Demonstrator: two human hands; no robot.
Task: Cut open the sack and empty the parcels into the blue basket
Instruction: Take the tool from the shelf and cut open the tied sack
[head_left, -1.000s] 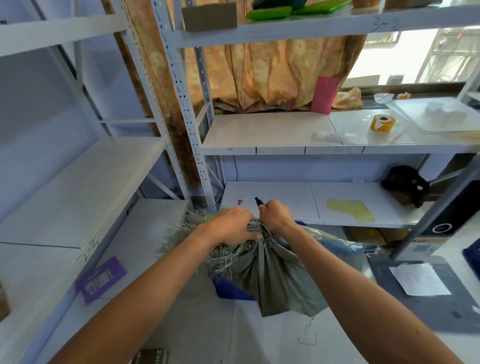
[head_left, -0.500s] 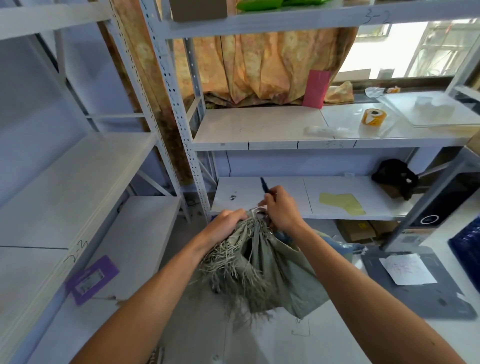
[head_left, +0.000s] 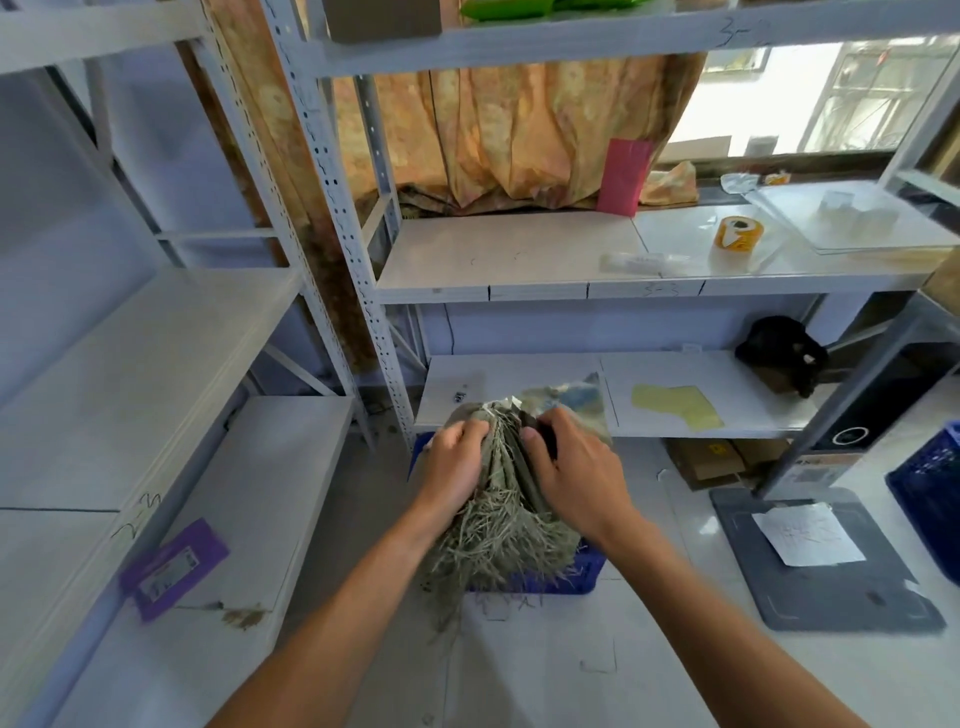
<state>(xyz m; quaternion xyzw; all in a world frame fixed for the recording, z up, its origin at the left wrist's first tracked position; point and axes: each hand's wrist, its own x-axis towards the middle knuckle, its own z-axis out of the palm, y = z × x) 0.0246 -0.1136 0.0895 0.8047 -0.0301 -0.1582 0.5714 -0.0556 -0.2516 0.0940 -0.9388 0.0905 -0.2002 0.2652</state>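
A grey-green woven sack (head_left: 506, 512) with a frayed, stringy edge hangs bunched over the blue basket (head_left: 582, 574) on the floor. My left hand (head_left: 454, 467) grips the sack's gathered top on the left side. My right hand (head_left: 574, 470) grips it on the right, with a dark tool partly hidden under its fingers. A bluish-white piece of the sack or its contents (head_left: 574, 402) sticks up behind my right hand. The parcels are hidden. Only the basket's front rim and a left corner show.
White metal shelving (head_left: 519, 254) stands ahead and to the left. A purple card (head_left: 174, 566) lies on the low left shelf. A grey mat with paper (head_left: 815, 556) and a second dark blue crate (head_left: 930, 486) are on the right. Cardboard boxes (head_left: 709, 457) sit under the shelf.
The sack has been raised and its gathered top turned upward. My hands have come closer together on it, and the dark tool tip no longer sticks up above my right hand.
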